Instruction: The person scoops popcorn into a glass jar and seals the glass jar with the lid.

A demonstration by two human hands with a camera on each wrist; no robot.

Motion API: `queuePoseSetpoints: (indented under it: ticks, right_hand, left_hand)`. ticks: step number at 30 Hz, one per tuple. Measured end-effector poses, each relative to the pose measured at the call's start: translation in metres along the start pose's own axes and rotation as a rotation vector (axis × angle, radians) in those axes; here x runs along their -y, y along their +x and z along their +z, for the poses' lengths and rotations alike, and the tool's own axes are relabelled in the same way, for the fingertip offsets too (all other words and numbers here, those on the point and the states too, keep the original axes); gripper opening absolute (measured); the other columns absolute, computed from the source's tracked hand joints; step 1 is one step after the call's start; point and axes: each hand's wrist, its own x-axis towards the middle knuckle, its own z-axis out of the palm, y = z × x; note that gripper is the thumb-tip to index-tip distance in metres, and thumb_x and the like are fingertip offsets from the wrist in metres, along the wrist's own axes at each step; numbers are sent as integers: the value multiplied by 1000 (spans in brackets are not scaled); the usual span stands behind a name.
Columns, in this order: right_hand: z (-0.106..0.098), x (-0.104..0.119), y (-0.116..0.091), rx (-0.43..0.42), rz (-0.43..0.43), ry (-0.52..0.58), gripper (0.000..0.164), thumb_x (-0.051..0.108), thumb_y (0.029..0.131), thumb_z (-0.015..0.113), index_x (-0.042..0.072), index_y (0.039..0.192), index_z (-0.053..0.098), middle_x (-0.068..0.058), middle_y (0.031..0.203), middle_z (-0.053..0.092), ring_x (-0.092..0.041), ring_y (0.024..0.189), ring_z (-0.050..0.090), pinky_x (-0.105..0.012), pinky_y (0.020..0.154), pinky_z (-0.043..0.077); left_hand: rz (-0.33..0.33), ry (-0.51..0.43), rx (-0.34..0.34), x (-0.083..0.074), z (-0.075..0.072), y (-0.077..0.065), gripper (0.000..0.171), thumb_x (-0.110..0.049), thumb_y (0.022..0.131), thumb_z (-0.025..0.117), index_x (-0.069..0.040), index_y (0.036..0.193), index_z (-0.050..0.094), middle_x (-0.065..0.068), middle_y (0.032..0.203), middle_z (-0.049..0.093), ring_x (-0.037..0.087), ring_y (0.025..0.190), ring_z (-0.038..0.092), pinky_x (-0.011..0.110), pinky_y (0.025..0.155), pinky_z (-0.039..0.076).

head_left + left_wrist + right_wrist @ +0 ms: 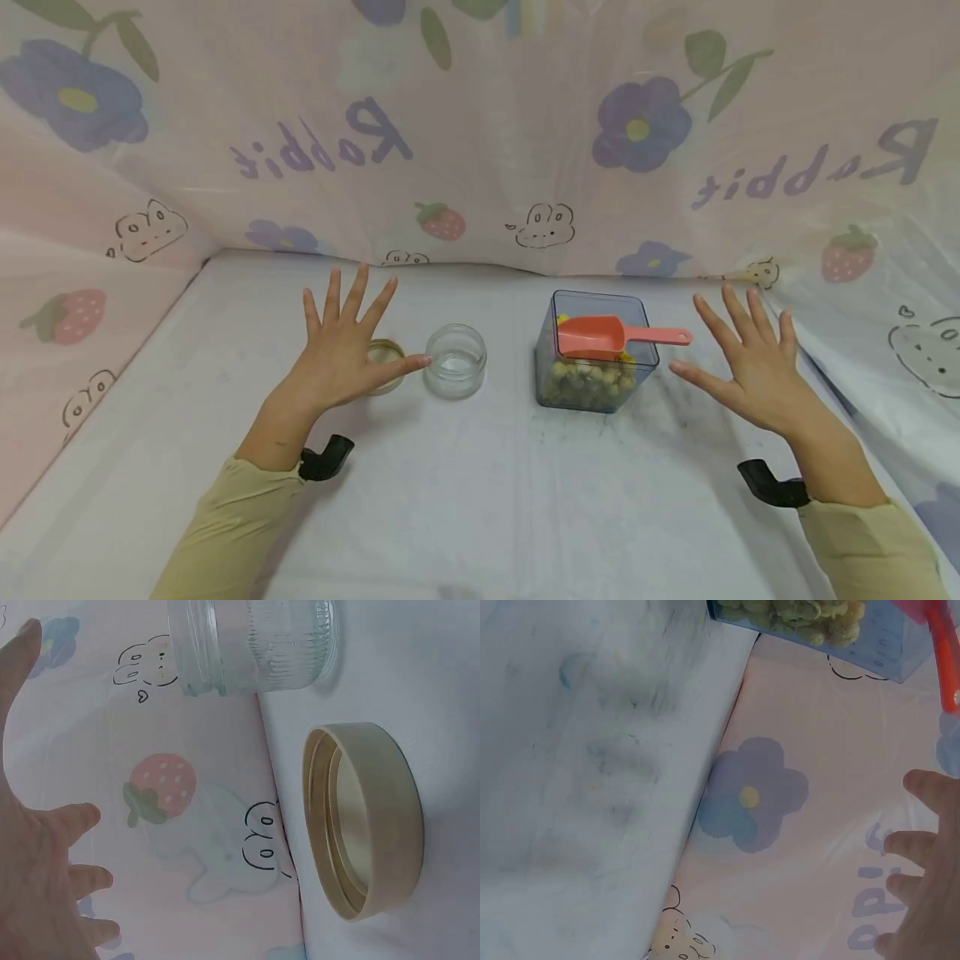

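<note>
From where I stand, a person's left hand (337,358), fingers spread, is near an upright glass jar (455,371) and hollow-side-up lid (397,825); the right hand (761,379), also spread, is near a clear box (546,367) holding yellowish pieces (588,385) and a coral scoop (600,337).
</note>
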Motion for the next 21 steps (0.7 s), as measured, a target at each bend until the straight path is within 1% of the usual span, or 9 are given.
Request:
queuePoseSetpoints:
  ticks: [3, 5, 10, 13, 15, 17, 19, 20, 21]
  right_hand:
    - [0, 1, 1, -29, -23, 37, 88, 50, 86, 63, 18, 155, 18, -20, 160, 3, -37, 147, -12, -66, 109, -17]
    - [0, 2, 2, -73, -65, 92, 84, 46, 87, 64, 16, 153, 23, -23, 159, 10, -39, 147, -4, -65, 110, -13]
    - [1, 10, 5, -205, -167, 262, 69, 28, 87, 68, 9, 146, 38, -26, 150, 30, -44, 140, 23, -68, 109, 8]
    - [1, 15, 8, -259, -169, 321, 65, 18, 84, 71, 8, 142, 45, -24, 145, 38, -41, 134, 33, -68, 105, 20]
    - [2, 18, 10, -287, -158, 331, 64, 14, 82, 72, 8, 140, 48, -21, 142, 43, -32, 134, 37, -56, 109, 27]
    - [2, 20, 12, -311, -149, 337, 63, 11, 81, 73, 7, 138, 50, -19, 139, 47, -17, 133, 39, -37, 111, 31]
    - [3, 23, 14, -321, -145, 348, 62, 10, 80, 74, 7, 138, 51, -18, 136, 49, -1, 126, 40, -18, 105, 30]
    - [4, 24, 15, -322, -145, 358, 61, 8, 80, 74, 7, 137, 51, -18, 135, 50, 4, 123, 39, -11, 101, 28]
    - [4, 25, 16, -320, -147, 370, 61, 7, 80, 74, 6, 137, 52, -18, 134, 51, 8, 120, 39, -8, 98, 28]
  left_hand:
    - [16, -30, -2, -2, -1, 0, 101, -76, 80, 51, -25, 155, 6, 9, 161, -10, 34, 144, -23, 63, 109, -19]
    - [27, -62, -8, -5, -2, -1, 101, -74, 81, 53, -23, 156, 6, 13, 161, -2, 35, 146, -18, 62, 111, -17]
    - [71, -145, -64, -14, 1, 0, 103, -67, 80, 61, -15, 155, 13, 17, 159, 16, 36, 148, 0, 58, 116, -6]
    - [102, -194, -107, -20, 5, 1, 101, -63, 79, 65, -12, 153, 19, 17, 156, 24, 37, 147, 11, 57, 117, 3]
    - [113, -234, -131, -24, 8, 2, 100, -61, 78, 67, -11, 152, 23, 15, 155, 27, 36, 145, 18, 56, 117, 10]
    - [121, -285, -155, -28, 11, 3, 99, -58, 77, 70, -11, 151, 24, 13, 153, 30, 35, 143, 22, 56, 116, 16]
    - [114, -338, -169, -32, 15, 4, 99, -57, 77, 72, -13, 151, 25, 10, 153, 31, 32, 142, 26, 55, 114, 21]
    - [106, -365, -170, -34, 16, 4, 99, -56, 76, 72, -14, 151, 25, 8, 154, 31, 31, 142, 26, 55, 113, 24]
    - [102, -390, -167, -36, 18, 5, 99, -56, 76, 73, -15, 152, 24, 7, 154, 30, 30, 142, 26, 55, 113, 25]
